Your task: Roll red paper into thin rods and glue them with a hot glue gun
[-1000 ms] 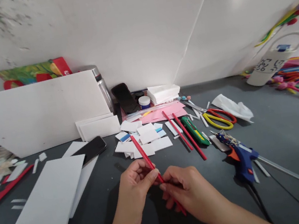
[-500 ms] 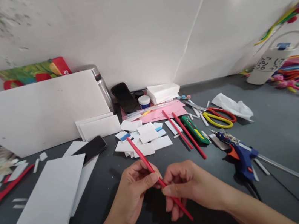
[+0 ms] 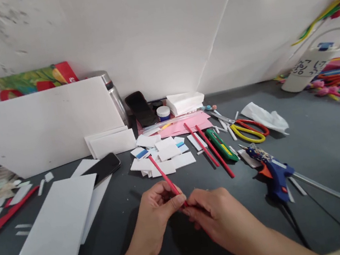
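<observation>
A thin red strip (image 3: 163,173) slants up and left out of my left hand (image 3: 160,209), whose thumb and fingers pinch it. Its upper end is over a pile of small white pieces (image 3: 168,150). My right hand (image 3: 215,211) is closed around the strip's lower part, touching the left fingertips; the lower end is hidden by the hand. Two more red strips (image 3: 215,151) lie to the right of the pile, beside a green cutter (image 3: 221,145).
Scissors with yellow and orange handles (image 3: 248,131) and a blue glue gun (image 3: 277,174) lie at the right. White boards (image 3: 51,234) and a black phone (image 3: 106,167) lie at the left. A white bottle (image 3: 305,70) leans at the back right.
My right hand has turned and closed further around the strip, covering its lower end. The strip's visible upper end has moved slightly right.
</observation>
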